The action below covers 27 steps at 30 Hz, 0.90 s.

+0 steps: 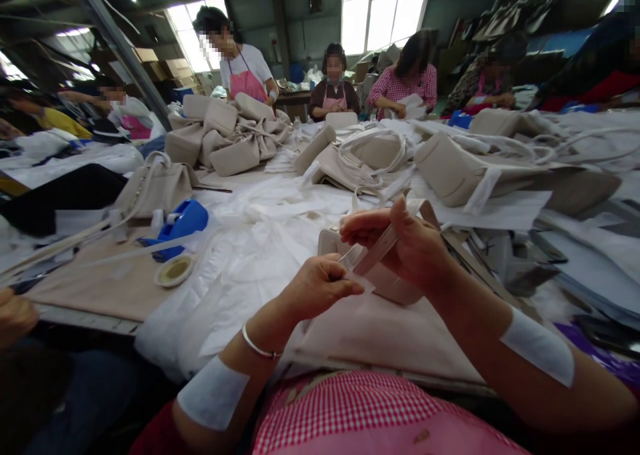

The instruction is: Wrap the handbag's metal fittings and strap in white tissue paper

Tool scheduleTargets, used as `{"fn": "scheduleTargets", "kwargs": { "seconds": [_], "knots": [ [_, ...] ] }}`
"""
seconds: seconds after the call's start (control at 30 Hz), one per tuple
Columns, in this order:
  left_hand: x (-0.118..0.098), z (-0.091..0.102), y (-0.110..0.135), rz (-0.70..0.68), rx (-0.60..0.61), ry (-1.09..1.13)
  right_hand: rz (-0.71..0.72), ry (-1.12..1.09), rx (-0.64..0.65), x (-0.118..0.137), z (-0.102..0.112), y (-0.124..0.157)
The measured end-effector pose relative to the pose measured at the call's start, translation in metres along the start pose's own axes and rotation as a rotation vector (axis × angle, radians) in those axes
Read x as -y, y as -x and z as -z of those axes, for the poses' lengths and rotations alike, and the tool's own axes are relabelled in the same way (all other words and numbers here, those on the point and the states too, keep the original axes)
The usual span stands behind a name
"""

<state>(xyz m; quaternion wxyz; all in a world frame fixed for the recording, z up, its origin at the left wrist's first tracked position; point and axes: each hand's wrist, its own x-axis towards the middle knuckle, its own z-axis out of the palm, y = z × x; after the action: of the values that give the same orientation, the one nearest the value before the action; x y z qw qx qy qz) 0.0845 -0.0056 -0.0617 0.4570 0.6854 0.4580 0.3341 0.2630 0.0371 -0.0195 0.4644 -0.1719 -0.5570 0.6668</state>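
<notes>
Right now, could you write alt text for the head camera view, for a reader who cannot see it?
A person's right hand holds a beige bag strap while the left hand pinches clear tape at it, above a beige handbag. A blue tape dispenser, white wrapping paper and more beige bags cover the long table, where other people work.

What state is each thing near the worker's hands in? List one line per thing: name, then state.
Right hand: closed, gripping the beige strap.
Left hand: pinching a small clear film piece at the strap's end.
Beige strap: held up, tilted, above the bag.
Beige bag: lying on the table under the hands.
Blue tape dispenser: resting on the table, untouched.
Tape roll: lying flat.
White wrapping sheet: spread out, crumpled.
</notes>
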Motion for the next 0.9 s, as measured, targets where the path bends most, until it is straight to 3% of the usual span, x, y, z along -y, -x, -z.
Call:
{"fn": "scheduleTargets", "kwargs": {
  "seconds": [0.3, 0.63, 0.7, 0.83, 0.9],
  "knots": [
    [0.001, 0.004, -0.001, 0.014, 0.073, 0.017, -0.062, 0.016, -0.108, 0.009, -0.003, 0.000],
    [-0.007, 0.006, -0.001, -0.024, 0.076, 0.053, -0.118, 0.050, -0.140, -0.007, 0.005, 0.000],
    [-0.007, 0.005, -0.002, -0.037, 0.073, 0.075, -0.088, 0.142, -0.109, -0.015, 0.003, 0.004],
    [-0.002, 0.004, -0.003, -0.019, 0.066, 0.124, 0.127, 0.552, -0.001, -0.035, -0.004, 0.022],
    [0.001, 0.004, 0.001, -0.046, 0.048, 0.089, 0.134, 0.638, 0.001, -0.042, -0.003, 0.030]
  ]
}}
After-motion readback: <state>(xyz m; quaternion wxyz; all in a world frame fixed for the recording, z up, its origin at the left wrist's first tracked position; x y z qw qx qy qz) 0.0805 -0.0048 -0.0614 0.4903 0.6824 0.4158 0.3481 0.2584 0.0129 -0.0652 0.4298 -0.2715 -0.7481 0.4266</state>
